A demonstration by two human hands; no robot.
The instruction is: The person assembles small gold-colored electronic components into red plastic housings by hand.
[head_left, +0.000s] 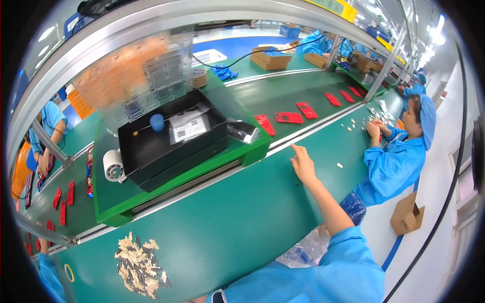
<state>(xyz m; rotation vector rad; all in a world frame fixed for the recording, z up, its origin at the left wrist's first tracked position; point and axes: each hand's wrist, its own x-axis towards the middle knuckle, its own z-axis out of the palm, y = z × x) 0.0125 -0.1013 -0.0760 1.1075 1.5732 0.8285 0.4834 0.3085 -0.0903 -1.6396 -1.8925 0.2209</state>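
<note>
My right hand [303, 165] reaches forward over the green work surface [242, 202]. Its fingers are stretched out and apart, with nothing in them. The fingertips are close to the metal rail [283, 145] beside the conveyor belt. Past that rail, a red flat plastic part [264, 125] lies on the belt, and more red parts [289, 117] follow to the right. Of my left arm only a cuff and a strip of skin show at the lower edge; its fingers are out of the picture. Nearest to it is a pile of small beige and black pieces [139, 265].
A green raised stand [113, 204] carries a black tray [151, 166] with a blue cap and bagged items. A white cylinder [113, 165] stands beside it. At the right, a co-worker [394, 156] handles small parts. A yellow ring [69, 273] lies near another person's sleeve at lower left.
</note>
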